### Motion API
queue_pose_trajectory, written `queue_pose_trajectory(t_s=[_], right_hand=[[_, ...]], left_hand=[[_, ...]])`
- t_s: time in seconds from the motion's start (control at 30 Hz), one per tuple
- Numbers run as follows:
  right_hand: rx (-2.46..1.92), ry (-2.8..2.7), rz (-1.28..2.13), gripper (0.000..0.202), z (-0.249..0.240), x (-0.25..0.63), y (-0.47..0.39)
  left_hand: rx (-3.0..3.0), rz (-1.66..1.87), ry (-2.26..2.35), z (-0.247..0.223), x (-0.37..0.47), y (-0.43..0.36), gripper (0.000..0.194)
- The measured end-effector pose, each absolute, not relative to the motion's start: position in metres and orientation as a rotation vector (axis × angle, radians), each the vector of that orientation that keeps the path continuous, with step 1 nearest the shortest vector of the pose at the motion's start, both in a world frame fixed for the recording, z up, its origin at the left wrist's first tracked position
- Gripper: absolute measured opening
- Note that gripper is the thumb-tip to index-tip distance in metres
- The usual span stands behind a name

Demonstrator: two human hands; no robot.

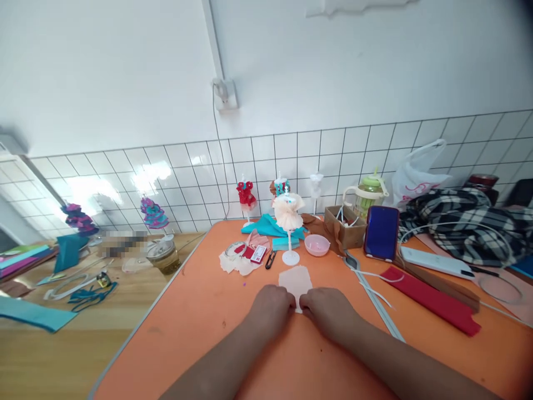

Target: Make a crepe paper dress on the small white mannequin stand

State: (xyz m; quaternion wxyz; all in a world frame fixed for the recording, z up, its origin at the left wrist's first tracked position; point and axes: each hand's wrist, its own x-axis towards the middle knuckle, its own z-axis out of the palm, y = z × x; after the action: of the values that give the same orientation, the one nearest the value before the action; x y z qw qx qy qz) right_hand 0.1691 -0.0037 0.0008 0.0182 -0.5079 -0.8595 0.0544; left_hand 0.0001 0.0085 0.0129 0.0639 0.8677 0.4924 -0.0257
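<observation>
My left hand (275, 303) and my right hand (323, 311) are close together on the orange table, fingers curled inward. Between them they pinch the near edge of a pale pink piece of crepe paper (295, 280), which spreads flat away from me. My fingertips are mostly hidden. Just beyond the paper stands a small white dress form (291, 256) wearing a ruffled cream skirt (288, 211). To its left lie a black-handled cutter (270, 259), a small red-and-white box (259, 254) and crumpled pale paper scraps (239, 264). A pink bowl (317, 245) sits to its right.
Along the back are a red-dressed form (246, 194), a cardboard box (345, 226) and a green-lidded bottle (370, 194). A phone (381, 233), scissors (351, 261), a red strip (431, 300) and white strips lie right. A wooden table (125, 316) adjoins on the left.
</observation>
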Motion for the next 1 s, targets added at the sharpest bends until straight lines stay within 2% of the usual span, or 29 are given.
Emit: queue_pose_trajectory(t_s=[0.23, 0.37, 0.63, 0.8, 1.0], right_hand=[[-1.543, -2.682, 0.193, 0.020, -0.0050, 0.1697, 0.0004], [-1.501, -2.672, 0.134, 0.021, -0.0032, 0.1698, -0.0015], [-1.629, -2.636, 0.208, 0.019, 0.0010, 0.1728, -0.0013], [-1.575, -2.679, 0.202, 0.022, 0.0015, 0.1753, 0.0005], [-1.630, -2.673, 0.241, 0.019, 0.0012, 0.1759, 0.0030]], left_hand=[[2.594, -0.123, 1.533, 0.0131, 0.0019, 0.0061, 0.025], [2.627, -0.037, 1.481, 0.0134, 0.0026, 0.0046, 0.023], [2.570, -0.050, 1.559, 0.0122, 0.0027, 0.0048, 0.026], [2.610, -0.094, 1.480, 0.0119, 0.0034, 0.0067, 0.023], [2.715, 0.017, 1.395, 0.0137, 0.0035, 0.0068, 0.021]])
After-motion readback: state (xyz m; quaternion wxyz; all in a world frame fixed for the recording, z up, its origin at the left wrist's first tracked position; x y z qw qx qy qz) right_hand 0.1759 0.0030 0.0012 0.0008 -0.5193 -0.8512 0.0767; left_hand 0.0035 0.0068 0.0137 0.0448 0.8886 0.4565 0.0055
